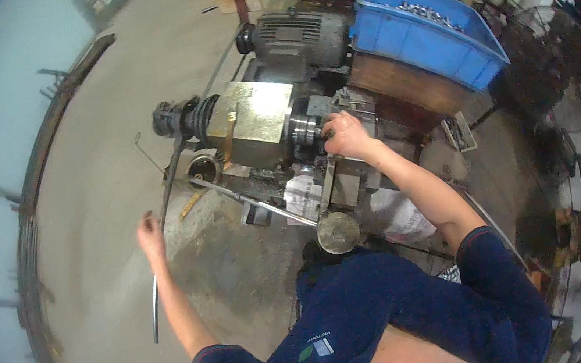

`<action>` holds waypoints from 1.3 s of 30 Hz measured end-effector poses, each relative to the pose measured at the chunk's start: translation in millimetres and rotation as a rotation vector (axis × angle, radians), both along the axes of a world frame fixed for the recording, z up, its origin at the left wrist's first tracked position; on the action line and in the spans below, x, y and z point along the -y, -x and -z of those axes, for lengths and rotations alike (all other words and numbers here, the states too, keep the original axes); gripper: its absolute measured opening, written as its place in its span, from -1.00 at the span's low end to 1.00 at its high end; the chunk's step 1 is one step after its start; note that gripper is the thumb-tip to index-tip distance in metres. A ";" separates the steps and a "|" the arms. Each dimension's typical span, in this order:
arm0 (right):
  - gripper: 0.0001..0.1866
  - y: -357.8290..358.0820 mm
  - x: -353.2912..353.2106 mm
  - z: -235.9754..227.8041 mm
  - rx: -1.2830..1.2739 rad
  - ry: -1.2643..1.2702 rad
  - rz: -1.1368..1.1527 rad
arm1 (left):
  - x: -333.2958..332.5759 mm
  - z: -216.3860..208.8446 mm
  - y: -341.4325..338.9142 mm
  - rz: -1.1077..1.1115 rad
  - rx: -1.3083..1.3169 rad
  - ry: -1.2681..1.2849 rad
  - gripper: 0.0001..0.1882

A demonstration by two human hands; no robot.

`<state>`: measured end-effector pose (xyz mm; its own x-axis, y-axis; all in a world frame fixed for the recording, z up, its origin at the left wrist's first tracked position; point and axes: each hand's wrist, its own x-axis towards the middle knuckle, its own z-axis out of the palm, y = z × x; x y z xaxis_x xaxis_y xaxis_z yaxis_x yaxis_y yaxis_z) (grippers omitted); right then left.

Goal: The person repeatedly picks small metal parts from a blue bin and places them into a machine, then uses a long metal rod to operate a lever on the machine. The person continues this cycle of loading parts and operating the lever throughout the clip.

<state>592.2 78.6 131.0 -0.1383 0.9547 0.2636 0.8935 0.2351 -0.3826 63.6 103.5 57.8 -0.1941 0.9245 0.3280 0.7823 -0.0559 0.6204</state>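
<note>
A small bench lathe stands in front of me, with a yellowish metal headstock box [255, 112] and a shiny round chuck [303, 129]. My right hand [348, 135] is at the chuck's right side, its fingers curled by a small dark part. What they grip is hidden. Off to the left, my left hand [151, 236] is raised with bent fingers, beside a long dark bar [172, 176] that slopes down from the pulley end and passes behind the wrist. Whether the fingers hold anything does not show. Below the chuck, a bright metal rod [264, 206] slants toward a round metal disc [338, 232].
A finned electric motor [300, 35] sits behind the headstock. A blue plastic crate [425, 32] with many small shiny metal parts stands on a wooden box [403, 84] at the back right. A round metal cup [202, 168] is left of the headstock. White paper [399, 214] lies underneath.
</note>
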 end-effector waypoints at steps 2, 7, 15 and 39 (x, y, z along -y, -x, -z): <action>-0.76 12.9 -17.5 8.5 0.103 0.190 -0.026 | 21.4 -14.5 41.3 -0.177 -0.051 0.141 -0.70; -0.72 19.1 -32.7 36.6 0.177 0.187 0.053 | 86.9 60.3 76.3 -0.482 -0.258 0.522 -0.46; -0.79 22.6 -33.6 41.8 0.274 0.035 -0.052 | 127.2 32.2 -1.1 -0.590 -0.175 0.454 -0.43; -0.83 16.0 -29.6 38.4 0.340 -0.004 -0.073 | 164.4 8.8 -94.9 -0.640 -0.114 0.393 -0.48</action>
<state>576.2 108.2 92.6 -0.2866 0.9382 0.1942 0.9505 0.3039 -0.0654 158.5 -60.9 48.9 -0.7167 0.6957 0.0479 0.6479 0.6390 0.4146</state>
